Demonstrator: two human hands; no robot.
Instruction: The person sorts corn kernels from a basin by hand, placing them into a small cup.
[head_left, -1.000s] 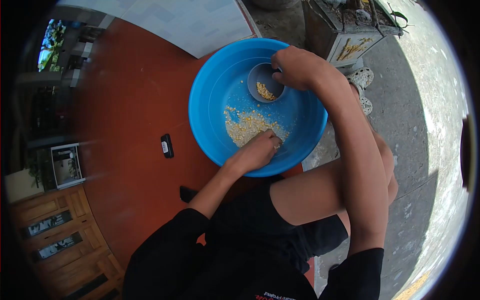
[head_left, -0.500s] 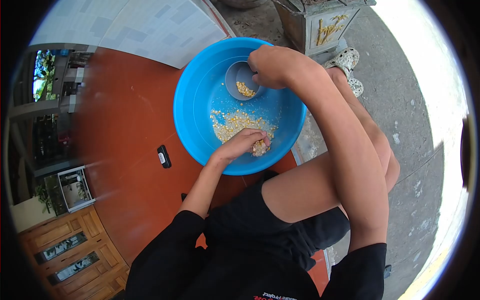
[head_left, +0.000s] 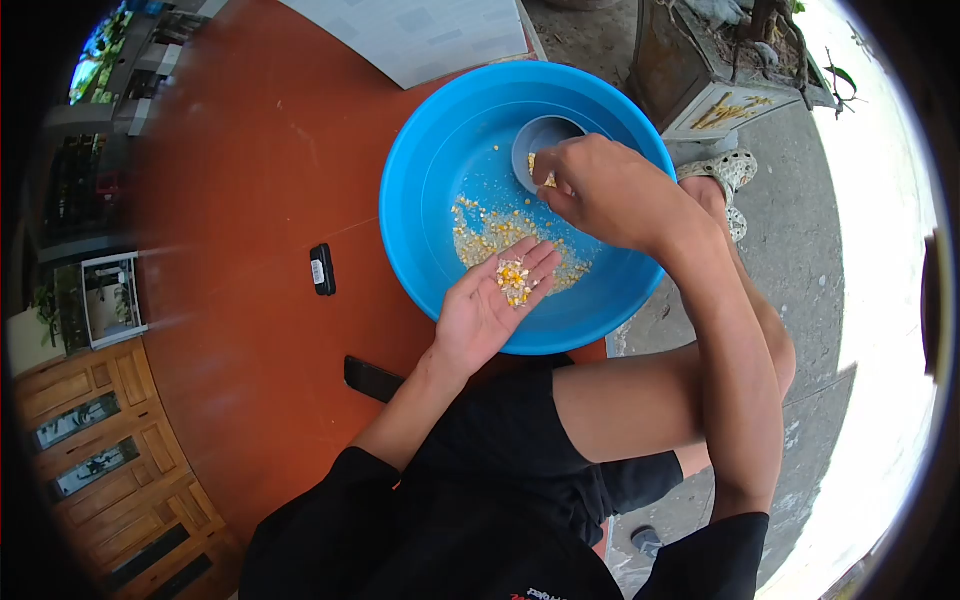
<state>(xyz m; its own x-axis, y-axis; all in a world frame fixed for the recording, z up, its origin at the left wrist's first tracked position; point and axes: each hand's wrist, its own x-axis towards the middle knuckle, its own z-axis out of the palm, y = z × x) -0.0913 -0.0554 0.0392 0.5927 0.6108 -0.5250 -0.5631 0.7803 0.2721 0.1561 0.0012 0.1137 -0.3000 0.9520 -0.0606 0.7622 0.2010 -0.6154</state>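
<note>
A large blue basin (head_left: 410, 240) holds a spread of yellow and whitish corn kernels (head_left: 480, 228) on its bottom. My left hand (head_left: 485, 305) is palm up over the near side of the basin, fingers extended, with a small heap of kernels (head_left: 515, 283) lying on it. Inside the basin's far part stands a small grey bowl (head_left: 522, 150) with some kernels in it. My right hand (head_left: 600, 185) is over the bowl's near right edge, fingers bent together; whatever is between the fingertips is hidden.
On the red floor (head_left: 270, 350) to the left lie a small black device (head_left: 322, 270) and a black phone-like object (head_left: 372, 379). A square planter (head_left: 700, 90) stands beyond the basin at the right. Behind the basin is a pale tiled block (head_left: 430, 35).
My left hand has turned palm up and opened, showing the kernels. My right hand has moved from the bowl's far right rim toward its near side. The view has shifted.
</note>
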